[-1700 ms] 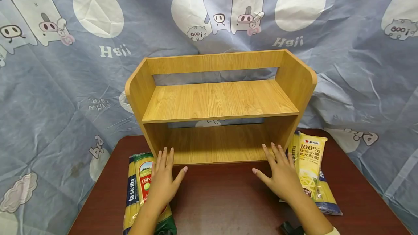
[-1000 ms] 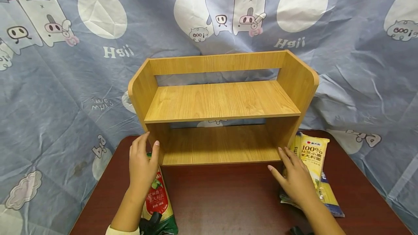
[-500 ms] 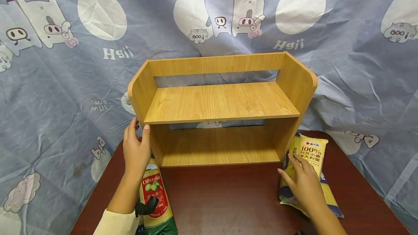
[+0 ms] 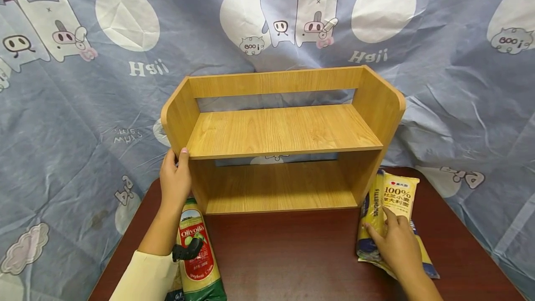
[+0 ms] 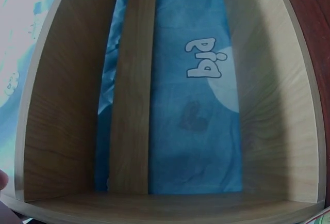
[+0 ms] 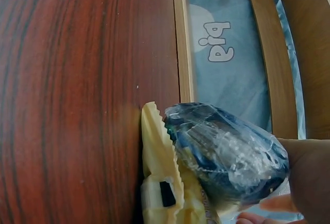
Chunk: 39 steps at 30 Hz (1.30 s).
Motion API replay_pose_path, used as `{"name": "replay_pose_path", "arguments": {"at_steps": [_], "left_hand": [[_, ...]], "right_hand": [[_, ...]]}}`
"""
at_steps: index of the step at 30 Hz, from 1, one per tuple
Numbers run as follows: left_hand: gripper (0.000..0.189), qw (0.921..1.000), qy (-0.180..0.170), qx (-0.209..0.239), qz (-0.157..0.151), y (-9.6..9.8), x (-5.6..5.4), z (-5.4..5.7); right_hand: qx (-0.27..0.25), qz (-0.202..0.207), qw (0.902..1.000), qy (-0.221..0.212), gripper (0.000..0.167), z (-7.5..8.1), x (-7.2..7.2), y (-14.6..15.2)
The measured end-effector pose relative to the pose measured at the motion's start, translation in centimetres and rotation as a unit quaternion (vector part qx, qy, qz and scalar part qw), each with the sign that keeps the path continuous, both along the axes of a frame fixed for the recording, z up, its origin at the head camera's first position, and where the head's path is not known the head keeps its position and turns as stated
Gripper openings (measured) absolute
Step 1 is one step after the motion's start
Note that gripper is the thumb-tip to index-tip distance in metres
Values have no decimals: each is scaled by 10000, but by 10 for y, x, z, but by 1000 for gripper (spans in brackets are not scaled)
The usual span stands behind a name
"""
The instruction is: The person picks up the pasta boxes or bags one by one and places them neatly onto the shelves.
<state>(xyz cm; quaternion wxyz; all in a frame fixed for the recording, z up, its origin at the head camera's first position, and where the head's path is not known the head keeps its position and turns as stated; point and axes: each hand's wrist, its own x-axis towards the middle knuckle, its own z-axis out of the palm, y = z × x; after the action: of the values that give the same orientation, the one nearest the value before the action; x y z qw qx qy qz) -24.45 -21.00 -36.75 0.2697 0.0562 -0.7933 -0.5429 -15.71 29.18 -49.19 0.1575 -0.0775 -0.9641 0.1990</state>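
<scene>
My left hand (image 4: pixel 175 182) holds the left side panel of a two-tier wooden shelf (image 4: pixel 284 129), its thumb at the front edge and its fingertips hidden behind the panel. In the left wrist view the same shelf (image 5: pixel 131 90) fills most of the frame. My right hand (image 4: pixel 399 243) grips a yellow spaghetti packet (image 4: pixel 374 212) at the shelf's right side, thumb on its left and fingers bent over its other side. In the right wrist view, the dark, clear-wrapped end of that packet (image 6: pixel 227 152) lies against the hand.
A yellow pasta bag (image 4: pixel 399 194) lies right of the gripped packet, over another packet (image 4: pixel 427 259). Left of the shelf lies a red-labelled Olivoilà spaghetti packet (image 4: pixel 198 250), partly over another one. Behind the dark red table (image 4: pixel 288 254) hangs a printed grey-blue cloth (image 4: pixel 104 92).
My left hand has moved from above the left packets up to the shelf's side panel and taken hold. My right hand has moved right and down onto the spaghetti packet, gripping it.
</scene>
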Motion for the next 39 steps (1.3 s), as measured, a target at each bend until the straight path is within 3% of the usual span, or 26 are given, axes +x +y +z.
{"name": "replay_pose_path", "arguments": {"at_steps": [8,17,21,26,39], "left_hand": [[47,9983,-345,417,-232,0,-6,2],[48,9975,-393,561,-149,1,-13,3],[49,9980,-321,510,-163,1,-15,1],[49,9983,-219,477,-256,0,-18,-2],[49,9971,-263,605,-385,2,-18,-1]], "right_hand": [[-266,141,9937,-1084,88,5,-7,8],[-527,314,9800,-1893,93,12,-13,14],[-740,342,9763,-2002,85,13,-13,16],[-988,381,9721,-2094,57,15,-11,18],[-1063,675,9710,-2032,46,17,-11,18]]}}
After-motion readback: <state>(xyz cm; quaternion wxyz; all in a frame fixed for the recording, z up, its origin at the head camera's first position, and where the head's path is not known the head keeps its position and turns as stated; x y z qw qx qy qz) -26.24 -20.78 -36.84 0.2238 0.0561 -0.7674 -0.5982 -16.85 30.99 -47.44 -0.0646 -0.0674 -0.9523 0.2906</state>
